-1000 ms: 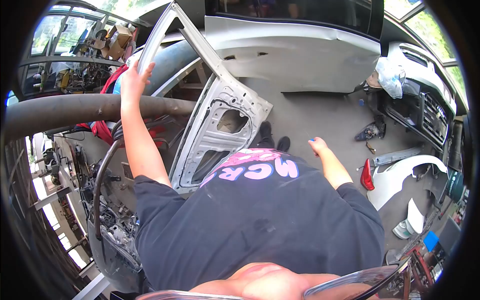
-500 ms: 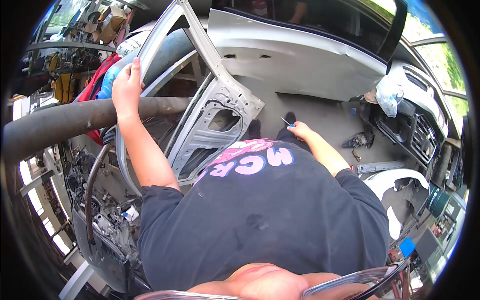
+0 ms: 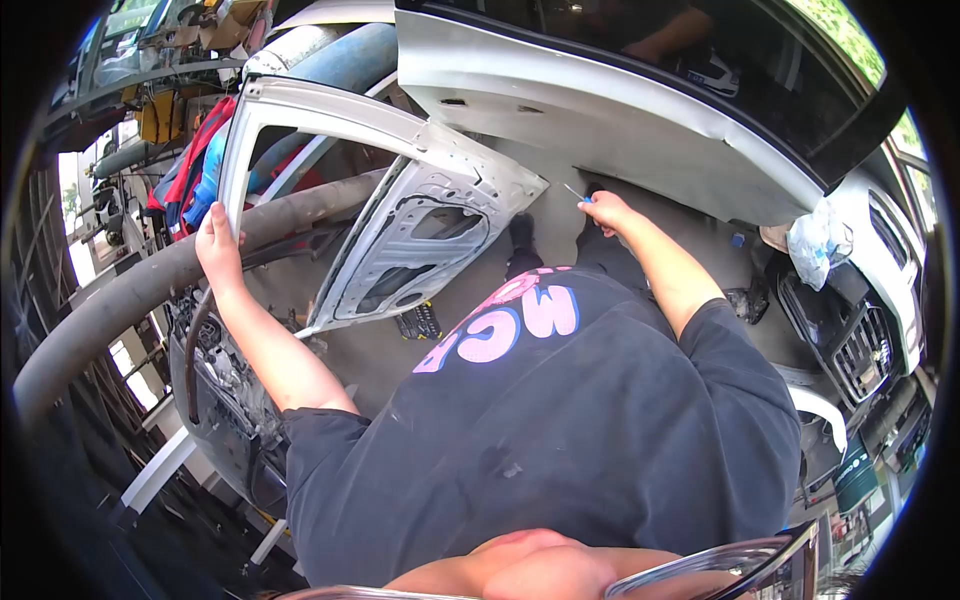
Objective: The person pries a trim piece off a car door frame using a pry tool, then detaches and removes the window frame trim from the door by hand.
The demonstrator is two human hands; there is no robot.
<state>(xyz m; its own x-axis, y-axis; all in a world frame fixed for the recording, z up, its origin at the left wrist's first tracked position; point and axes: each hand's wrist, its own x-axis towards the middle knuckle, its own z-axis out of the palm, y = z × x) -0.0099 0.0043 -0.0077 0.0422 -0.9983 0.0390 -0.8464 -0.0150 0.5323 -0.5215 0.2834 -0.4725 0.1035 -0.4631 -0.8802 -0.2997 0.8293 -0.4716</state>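
A stripped silver car door [image 3: 425,235] stands tilted in front of me, its bare inner panel with large cut-outs facing up toward me. The fingers of my left hand [image 3: 219,250] are wrapped around the edge of its window frame, on the left side. My right hand [image 3: 610,213] is closed around a small screwdriver [image 3: 586,200] with a blue handle; most of the handle is hidden in the fist. Its thin shaft points up and left, near the door's right corner and apart from it.
A silver car side [image 3: 600,115] with a dark window spans the top. A thick brown pipe [image 3: 120,300] runs behind my left hand. At right are a front grille [image 3: 855,345] and a plastic bag [image 3: 820,245]. A black tool tray [image 3: 419,321] lies on the floor.
The door has swung and tipped, its window frame now lying farther left and lower. My left hand has moved down and left with it. My right hand, with the screwdriver, has shifted slightly up.
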